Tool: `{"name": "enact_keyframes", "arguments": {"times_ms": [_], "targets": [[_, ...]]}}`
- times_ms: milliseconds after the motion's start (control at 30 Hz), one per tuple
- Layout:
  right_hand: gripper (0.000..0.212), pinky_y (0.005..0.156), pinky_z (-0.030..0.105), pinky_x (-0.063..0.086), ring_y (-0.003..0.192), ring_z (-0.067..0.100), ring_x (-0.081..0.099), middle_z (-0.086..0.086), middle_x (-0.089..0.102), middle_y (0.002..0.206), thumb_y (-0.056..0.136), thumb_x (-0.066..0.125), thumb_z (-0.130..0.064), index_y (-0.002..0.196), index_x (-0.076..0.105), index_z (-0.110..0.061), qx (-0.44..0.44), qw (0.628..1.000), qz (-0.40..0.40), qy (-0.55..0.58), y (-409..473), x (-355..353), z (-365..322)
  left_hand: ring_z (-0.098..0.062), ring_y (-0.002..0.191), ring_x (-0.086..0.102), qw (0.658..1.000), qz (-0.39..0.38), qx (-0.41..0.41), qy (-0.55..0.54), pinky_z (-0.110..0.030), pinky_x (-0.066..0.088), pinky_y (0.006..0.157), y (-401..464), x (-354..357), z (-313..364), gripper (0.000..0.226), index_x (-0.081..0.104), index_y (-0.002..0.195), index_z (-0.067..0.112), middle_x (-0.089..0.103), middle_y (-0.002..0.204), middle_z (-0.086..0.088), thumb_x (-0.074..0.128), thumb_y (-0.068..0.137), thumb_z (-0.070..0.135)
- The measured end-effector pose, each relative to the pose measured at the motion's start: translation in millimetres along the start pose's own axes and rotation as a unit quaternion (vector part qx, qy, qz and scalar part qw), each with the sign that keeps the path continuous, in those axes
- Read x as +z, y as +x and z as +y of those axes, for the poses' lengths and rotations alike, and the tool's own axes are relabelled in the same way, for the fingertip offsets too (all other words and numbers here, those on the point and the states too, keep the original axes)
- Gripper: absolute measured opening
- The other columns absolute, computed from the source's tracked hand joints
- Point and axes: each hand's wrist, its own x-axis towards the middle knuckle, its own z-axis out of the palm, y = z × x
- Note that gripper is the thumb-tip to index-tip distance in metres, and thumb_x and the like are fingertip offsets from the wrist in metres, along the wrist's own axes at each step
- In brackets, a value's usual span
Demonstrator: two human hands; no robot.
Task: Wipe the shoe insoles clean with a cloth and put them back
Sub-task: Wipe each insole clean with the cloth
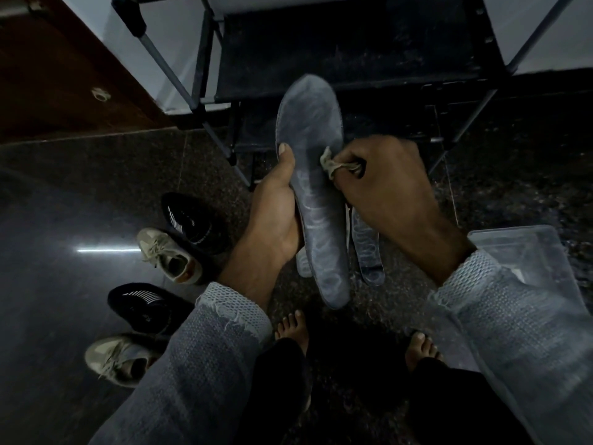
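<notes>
While the left hand (276,200) grips the grey insole (316,187) at frame centre, the right hand (382,178) pinches a cloth (333,163) against its 3 o'clock edge. Four shoes (167,261) lie at 8 o'clock.

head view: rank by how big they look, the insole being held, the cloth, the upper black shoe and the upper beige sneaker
1. insole being held, though it is nearest the camera
2. and 3. upper black shoe and upper beige sneaker look alike, both partly hidden
4. cloth, mostly bunched in the right hand
</notes>
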Motion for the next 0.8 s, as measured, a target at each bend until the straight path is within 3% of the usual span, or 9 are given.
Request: {"name": "enact_keyframes", "arguments": {"times_ms": [100,233,333,467,667,800], "targets": [[0.011,0.073,0.032,0.056,0.073,0.009,0.066,-0.003,0.073,0.081,0.086,0.067,-0.021,0.085,0.075,-0.015,-0.004,0.999,-0.018,0.028,-2.9,0.0,-6.3,-0.026,0.097,0.069,1.000,0.007,-0.005,-0.005,-0.037,0.057,0.083,-0.6,0.5,-0.3,0.055,0.065,0.112,0.007,0.071,0.108,-0.015,0.034,0.100,0.050],[0.010,0.070,0.019,0.054,0.072,0.002,0.065,-0.009,0.073,0.081,0.086,0.066,-0.018,0.087,0.076,-0.016,-0.030,0.996,-0.071,0.055,-8.7,5.5,-21.4,-0.026,0.102,0.069,1.000,0.020,-0.009,-0.018,-0.034,0.058,0.077,-1.9,0.4,1.2,0.055,0.061,0.121,0.006,0.068,0.116,-0.016,0.034,0.100,0.049],[0.010,0.073,0.026,0.056,0.074,0.005,0.066,-0.006,0.073,0.083,0.086,0.066,-0.020,0.087,0.076,-0.016,-0.019,0.997,-0.056,0.045,-5.6,5.0,-17.4,-0.026,0.101,0.069,1.000,0.015,-0.018,-0.019,-0.035,0.058,0.079,-2.3,1.2,1.2,0.056,0.061,0.120,0.006,0.069,0.114,-0.016,0.034,0.100,0.050],[0.012,0.073,0.034,0.057,0.073,0.010,0.067,-0.003,0.072,0.081,0.087,0.067,-0.024,0.085,0.075,-0.015,0.017,0.999,-0.016,0.024,-0.9,1.5,-6.7,-0.024,0.088,0.071,1.000,0.012,-0.009,-0.001,-0.034,0.058,0.075,-0.4,1.8,-1.1,0.053,0.067,0.104,0.008,0.074,0.096,-0.012,0.035,0.100,0.049],[0.007,0.065,0.011,0.052,0.070,-0.002,0.065,-0.009,0.072,0.077,0.084,0.070,-0.018,0.084,0.077,-0.016,0.005,0.992,-0.058,0.109,-9.5,5.0,-23.3,-0.024,0.099,0.070,1.000,0.021,0.001,0.001,-0.034,0.057,0.079,-3.9,4.0,-0.6,0.050,0.066,0.107,0.009,0.072,0.108,-0.014,0.036,0.100,0.048],[0.011,0.069,0.021,0.055,0.071,0.002,0.066,-0.008,0.073,0.078,0.085,0.069,-0.023,0.083,0.076,-0.016,0.005,0.997,-0.034,0.075,-6.3,4.8,-18.2,-0.026,0.104,0.068,1.000,0.001,-0.009,-0.019,-0.035,0.057,0.083,-5.8,5.2,-0.9,0.052,0.062,0.115,0.008,0.067,0.117,-0.016,0.031,0.102,0.047]]}}
